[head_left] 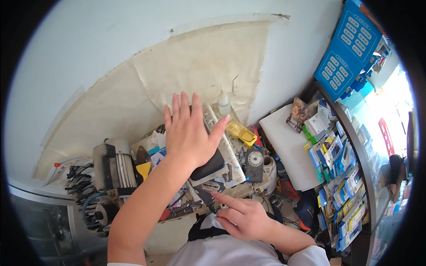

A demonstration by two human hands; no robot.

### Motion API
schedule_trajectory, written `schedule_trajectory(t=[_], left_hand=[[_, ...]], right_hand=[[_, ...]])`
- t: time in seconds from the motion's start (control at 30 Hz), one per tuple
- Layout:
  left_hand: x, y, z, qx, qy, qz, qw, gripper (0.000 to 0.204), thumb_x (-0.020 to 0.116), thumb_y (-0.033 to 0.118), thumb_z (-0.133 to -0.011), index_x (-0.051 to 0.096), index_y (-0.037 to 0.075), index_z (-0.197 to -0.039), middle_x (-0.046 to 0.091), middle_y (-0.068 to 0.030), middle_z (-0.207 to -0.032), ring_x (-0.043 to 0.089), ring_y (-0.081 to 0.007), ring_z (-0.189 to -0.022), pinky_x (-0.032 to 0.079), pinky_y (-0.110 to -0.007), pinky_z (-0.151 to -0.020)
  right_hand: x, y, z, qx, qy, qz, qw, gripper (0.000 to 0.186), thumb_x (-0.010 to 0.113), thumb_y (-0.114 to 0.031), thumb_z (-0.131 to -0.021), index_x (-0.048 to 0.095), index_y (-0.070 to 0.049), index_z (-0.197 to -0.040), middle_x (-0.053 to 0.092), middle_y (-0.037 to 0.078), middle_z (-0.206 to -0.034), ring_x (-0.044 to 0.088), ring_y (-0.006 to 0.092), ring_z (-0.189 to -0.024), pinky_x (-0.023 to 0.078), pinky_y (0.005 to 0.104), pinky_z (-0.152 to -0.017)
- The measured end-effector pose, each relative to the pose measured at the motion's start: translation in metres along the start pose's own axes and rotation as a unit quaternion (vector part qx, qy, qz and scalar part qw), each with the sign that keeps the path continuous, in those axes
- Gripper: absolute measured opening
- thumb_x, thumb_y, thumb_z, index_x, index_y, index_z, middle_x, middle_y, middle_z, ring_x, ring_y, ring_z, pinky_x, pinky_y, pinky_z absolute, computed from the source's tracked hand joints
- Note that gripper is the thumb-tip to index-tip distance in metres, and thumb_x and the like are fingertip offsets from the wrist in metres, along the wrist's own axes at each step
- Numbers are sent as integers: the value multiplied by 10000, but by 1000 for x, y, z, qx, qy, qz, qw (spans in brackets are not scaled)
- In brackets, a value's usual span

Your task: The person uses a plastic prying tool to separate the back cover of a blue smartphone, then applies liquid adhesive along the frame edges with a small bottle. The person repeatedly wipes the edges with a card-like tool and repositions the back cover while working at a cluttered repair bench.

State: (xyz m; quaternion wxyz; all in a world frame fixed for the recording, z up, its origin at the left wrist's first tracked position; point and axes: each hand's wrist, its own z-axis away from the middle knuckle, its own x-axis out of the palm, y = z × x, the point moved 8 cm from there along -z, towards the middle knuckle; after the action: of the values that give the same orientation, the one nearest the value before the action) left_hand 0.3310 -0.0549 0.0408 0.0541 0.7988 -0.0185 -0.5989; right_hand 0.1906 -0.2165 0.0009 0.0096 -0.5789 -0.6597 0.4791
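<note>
My left hand (188,139) lies flat with its fingers spread over a dark, phone-like slab (211,166), hiding much of it. The slab rests on a worn, whitish board (231,162). Below the slab, a dark scraper carrying a razor blade (210,187) points away from me. My right hand (246,217) is closed at the scraper's narrow handle, index finger stretched towards the blade; its grip is partly hidden. Right of the board sits a black device with a round dial (254,164). A yellow tool (241,133) and a clear bottle with a thin nozzle (223,104) stand behind it.
A grey motor-like machine (117,164) stands at the left, near a yellow spatula (143,170) and clutter. To the right are a white panel (290,148), a rack of packaged goods (339,177) and a blue sign (348,51). Stained sheeting (191,62) covers the wall behind.
</note>
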Motion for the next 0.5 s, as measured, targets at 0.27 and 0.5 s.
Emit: schedule_trajectory(t=[0.27, 0.5], left_hand=[[-6, 6, -2, 0, 0, 1, 1000, 934, 487, 654, -997, 354, -84, -1552, 316, -337, -1617, 212, -448, -1557, 129, -551, -1270], [1, 0, 2, 17, 31, -12, 999, 922, 470, 650, -1006, 333, -69, -1568, 297, -328, -1630, 190, -445, -1564, 126, -546, -1273]], right_hand=[[0, -5, 2, 11, -18, 19, 1000, 167, 773, -123, -835, 650, -57, -928, 639, 190, -1399, 693, 235, -722, 585, 334, -662], [-5, -9, 21, -3, 30, -6, 1000, 215, 812, -71, -770, 654, -70, -917, 664, 178, -1378, 713, 228, -704, 585, 305, -623]])
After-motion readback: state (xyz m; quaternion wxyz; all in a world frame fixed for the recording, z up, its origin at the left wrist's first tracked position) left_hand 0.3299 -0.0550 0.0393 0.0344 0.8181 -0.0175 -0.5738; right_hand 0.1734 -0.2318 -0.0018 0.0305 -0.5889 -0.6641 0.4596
